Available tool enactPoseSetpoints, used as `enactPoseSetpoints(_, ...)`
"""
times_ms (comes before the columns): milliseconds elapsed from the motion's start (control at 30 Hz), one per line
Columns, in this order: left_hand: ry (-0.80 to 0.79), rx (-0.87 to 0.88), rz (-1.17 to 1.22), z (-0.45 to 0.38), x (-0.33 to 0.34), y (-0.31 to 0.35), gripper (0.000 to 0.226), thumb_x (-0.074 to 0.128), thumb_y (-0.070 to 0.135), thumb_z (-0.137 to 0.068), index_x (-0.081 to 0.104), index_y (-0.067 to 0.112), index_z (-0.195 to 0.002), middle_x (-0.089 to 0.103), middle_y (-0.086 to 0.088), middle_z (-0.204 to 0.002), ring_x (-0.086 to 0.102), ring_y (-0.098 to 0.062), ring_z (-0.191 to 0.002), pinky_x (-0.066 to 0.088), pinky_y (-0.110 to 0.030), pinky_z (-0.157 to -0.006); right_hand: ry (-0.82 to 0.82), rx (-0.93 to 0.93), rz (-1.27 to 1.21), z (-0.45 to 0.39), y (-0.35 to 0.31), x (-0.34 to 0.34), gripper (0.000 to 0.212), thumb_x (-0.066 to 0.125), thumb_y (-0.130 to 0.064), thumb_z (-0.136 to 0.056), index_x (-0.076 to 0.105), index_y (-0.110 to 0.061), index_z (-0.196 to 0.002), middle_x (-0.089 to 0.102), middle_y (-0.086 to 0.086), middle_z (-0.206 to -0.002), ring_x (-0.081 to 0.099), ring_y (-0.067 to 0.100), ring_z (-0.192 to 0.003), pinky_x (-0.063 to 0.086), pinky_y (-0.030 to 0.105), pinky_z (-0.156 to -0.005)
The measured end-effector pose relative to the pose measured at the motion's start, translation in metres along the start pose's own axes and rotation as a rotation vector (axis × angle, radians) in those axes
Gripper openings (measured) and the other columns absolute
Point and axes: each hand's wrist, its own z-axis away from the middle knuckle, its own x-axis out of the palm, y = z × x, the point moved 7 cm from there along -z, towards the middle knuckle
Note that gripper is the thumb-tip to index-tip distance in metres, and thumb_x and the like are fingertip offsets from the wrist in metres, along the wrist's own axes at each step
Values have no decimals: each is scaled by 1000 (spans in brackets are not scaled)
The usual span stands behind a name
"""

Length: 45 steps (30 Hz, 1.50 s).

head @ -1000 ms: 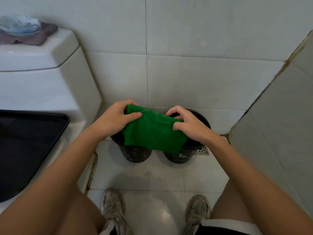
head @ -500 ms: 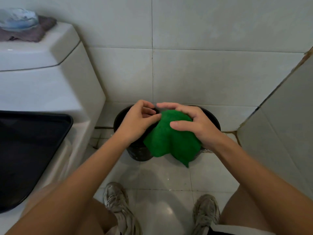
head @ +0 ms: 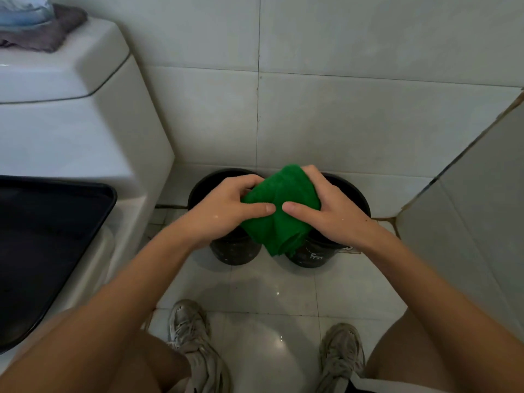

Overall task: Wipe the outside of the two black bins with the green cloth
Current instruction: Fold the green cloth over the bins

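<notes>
Two black bins stand side by side on the tiled floor against the back wall: the left bin [head: 235, 252] and the right bin [head: 312, 255], which has white marks on its side. Above them I hold a folded green cloth [head: 279, 211] with both hands. My left hand [head: 224, 211] grips its left side and my right hand [head: 331, 214] grips its right side. The thumbs nearly touch over the cloth. The cloth and hands hide most of both bin rims.
A white toilet tank [head: 85, 131] with a black lid [head: 42, 245] stands at the left; cloths [head: 37, 26] lie on the tank. A white partition [head: 476, 211] closes the right side. My two shoes [head: 195, 344] rest on the floor tiles in front of the bins.
The cloth went from spread out between my hands to bunched and folded smaller. Both hands came together over the gap between the bins.
</notes>
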Motion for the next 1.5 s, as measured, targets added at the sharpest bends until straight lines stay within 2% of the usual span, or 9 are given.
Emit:
enactPoseSetpoints(233,-136,-22,186,-10,-11,0,37,73,4,-76,66,11,-111,73,-10,-103,70,-21,-93,58,-31,-82,141,91,-260,-2,5,-16,51,73,-2,-80,46,-27,-115,68,1,-98,68,7,-85,54,23,-72)
enactPoseSetpoints(467,-63,-38,300,-21,-2,-7,29,70,2,-78,65,12,-105,73,-3,-94,71,-18,-85,60,-30,-74,164,359,-728,3,41,-1,55,75,-25,-75,61,-4,-124,68,13,-121,64,28,-114,51,41,-98)
enactPoseSetpoints(567,-28,-35,315,-23,6,-13,27,61,-3,-86,64,13,-108,72,-4,-97,71,-19,-89,60,-31,-75,146,370,-866,5,45,5,73,87,-34,-64,60,-8,-127,65,14,-126,63,30,-115,52,45,-98)
enactPoseSetpoints(667,-6,-27,292,-28,11,-17,26,60,-1,-88,63,13,-110,72,-2,-97,71,-15,-88,58,-27,-75,292,398,-799,5,49,-6,63,83,-18,-67,58,0,-122,68,18,-117,66,33,-108,56,44,-91)
enactPoseSetpoints(767,75,7,148,-40,9,-28,21,61,13,-94,62,9,-114,71,-7,-101,69,-10,-88,55,-22,-77,441,397,-649,8,52,-16,37,82,-9,-70,61,-6,-100,71,8,-91,71,21,-85,58,32,-68)
enactPoseSetpoints(867,241,-7,-167,-55,-2,-63,39,53,53,-89,65,22,-107,72,0,-100,67,-12,-95,52,-33,-84,562,403,-425,10,58,-28,25,82,-7,-73,61,-13,-86,69,1,-80,69,8,-69,53,23,-57)
enactPoseSetpoints(1033,93,-187,-956,-76,3,-151,46,48,43,-98,50,16,-135,62,-9,-126,56,-29,-116,49,-40,-87,552,454,-228,8,75,-30,29,84,-9,-72,59,-17,-85,67,1,-85,67,13,-77,53,26,-62)
enactPoseSetpoints(1167,-161,-359,-1079,-84,22,-218,56,50,41,-97,38,10,-142,54,-14,-134,50,-32,-123,47,-44,-95,477,551,-230,10,93,-18,30,84,-10,-73,59,-17,-88,65,0,-88,65,13,-81,50,24,-62)
enactPoseSetpoints(1500,-241,-369,-1026,-94,26,-251,40,40,41,-102,52,17,-132,63,-12,-124,60,-31,-110,48,-40,-86,493,516,-299,1,94,-25,28,83,-6,-72,61,-15,-86,65,-2,-81,65,4,-66,49,17,-53)
